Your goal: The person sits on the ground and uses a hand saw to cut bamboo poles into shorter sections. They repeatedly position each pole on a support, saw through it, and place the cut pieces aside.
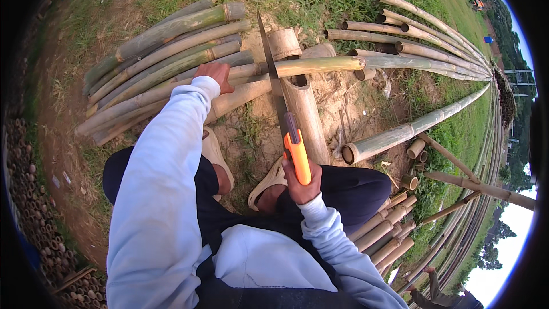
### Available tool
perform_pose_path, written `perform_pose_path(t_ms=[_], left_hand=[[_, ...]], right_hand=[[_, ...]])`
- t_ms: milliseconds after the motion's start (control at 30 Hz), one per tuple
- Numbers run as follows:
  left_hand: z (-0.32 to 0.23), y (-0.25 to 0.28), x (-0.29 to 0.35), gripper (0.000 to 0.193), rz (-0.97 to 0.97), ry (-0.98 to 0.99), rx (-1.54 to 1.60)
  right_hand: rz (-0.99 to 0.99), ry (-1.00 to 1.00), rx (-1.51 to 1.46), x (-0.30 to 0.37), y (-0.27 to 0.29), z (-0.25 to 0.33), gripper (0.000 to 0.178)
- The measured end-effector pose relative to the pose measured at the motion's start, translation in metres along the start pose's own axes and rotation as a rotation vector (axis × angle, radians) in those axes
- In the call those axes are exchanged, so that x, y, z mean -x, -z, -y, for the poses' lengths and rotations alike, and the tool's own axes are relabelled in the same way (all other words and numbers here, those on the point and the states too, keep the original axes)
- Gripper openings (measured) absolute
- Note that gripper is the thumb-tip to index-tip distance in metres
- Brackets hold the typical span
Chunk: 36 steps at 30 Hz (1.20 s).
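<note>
My right hand (303,184) is wrapped round the orange handle of a handsaw (297,157). Its long dark blade points away from me and crosses a bamboo pole (326,65); how deep the teeth sit I cannot tell. To the left of the blade, my left hand (216,76) presses on the same pole with its fingers curled. Beneath the pole, close to the blade, lies a thick bamboo support (310,120) with an opening at its upper end. Another short, thick bamboo piece (284,43) sits just beyond the pole.
Cut bamboo lengths (171,43) lie piled at the left. Long poles (434,34) stretch off to the right, with a single thick pole (412,130) nearer. More cut pieces (377,232) lie by my right knee. A person (443,294) shows at the lower right.
</note>
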<state>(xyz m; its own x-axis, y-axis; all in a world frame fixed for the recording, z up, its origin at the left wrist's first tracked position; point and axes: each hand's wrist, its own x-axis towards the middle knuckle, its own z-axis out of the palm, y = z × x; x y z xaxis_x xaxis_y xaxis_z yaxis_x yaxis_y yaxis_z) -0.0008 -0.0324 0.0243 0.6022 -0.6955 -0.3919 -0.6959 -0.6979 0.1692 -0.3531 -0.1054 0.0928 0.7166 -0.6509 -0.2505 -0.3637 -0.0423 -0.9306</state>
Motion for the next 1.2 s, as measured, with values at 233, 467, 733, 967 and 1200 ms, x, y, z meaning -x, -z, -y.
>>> perform_pose_path(t_ms=[233, 467, 733, 967, 1200], left_hand=[[-0.003, 0.011, 0.001, 0.046, 0.005, -0.012, -0.022], [0.001, 0.003, -0.001, 0.046, 0.014, -0.003, -0.011], [-0.001, 0.012, 0.003, 0.048, 0.022, 0.001, -0.023], [0.001, 0.001, 0.000, 0.047, -0.035, 0.012, 0.006], [-0.004, 0.001, 0.007, 0.042, -0.052, 0.017, -0.001]], right_hand=[[0.008, 0.100, 0.051, -0.058, -0.022, 0.007, 0.022], [-0.060, 0.082, 0.020, 0.028, -0.002, -0.008, 0.015], [-0.025, 0.132, 0.041, -0.023, -0.013, -0.004, 0.019], [-0.004, 0.154, 0.089, 0.001, 0.000, -0.016, 0.014], [-0.003, 0.110, 0.049, -0.028, -0.017, -0.003, 0.022]])
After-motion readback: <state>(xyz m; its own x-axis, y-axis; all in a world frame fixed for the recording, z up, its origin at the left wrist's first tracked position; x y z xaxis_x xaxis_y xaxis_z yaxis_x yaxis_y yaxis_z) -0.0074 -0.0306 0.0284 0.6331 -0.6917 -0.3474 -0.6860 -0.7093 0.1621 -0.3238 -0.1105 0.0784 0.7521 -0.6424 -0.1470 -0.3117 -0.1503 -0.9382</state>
